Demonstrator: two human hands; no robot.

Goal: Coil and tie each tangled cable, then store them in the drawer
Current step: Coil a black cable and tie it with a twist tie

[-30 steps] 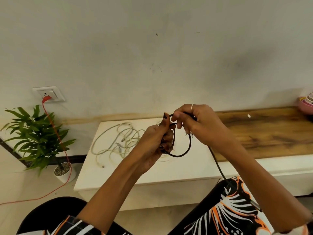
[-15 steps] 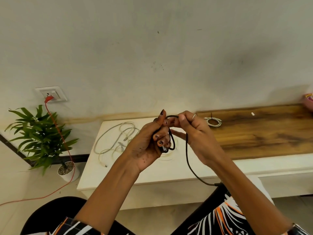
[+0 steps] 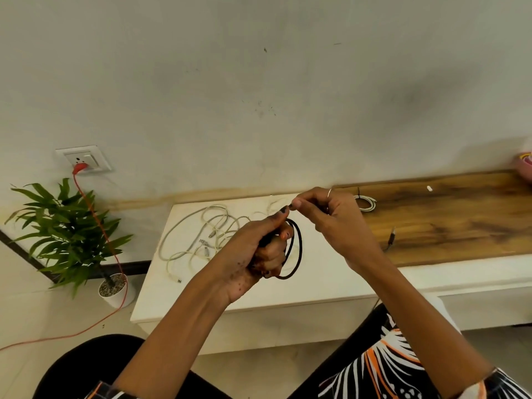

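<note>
Over white table [image 3: 331, 272], left hand [image 3: 259, 249] grips black cable [image 3: 298, 249] coil; right hand [image 3: 334, 220] pinches (seemingly) its end

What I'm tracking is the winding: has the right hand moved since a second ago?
Yes. The right hand shifted slightly left: the small white coil it hid then now shows beside it.

Tangled cables [image 3: 207, 237] on table [image 3: 316, 286], left of hands [image 3: 302, 234]; plant [image 3: 66, 234] further left.
</note>
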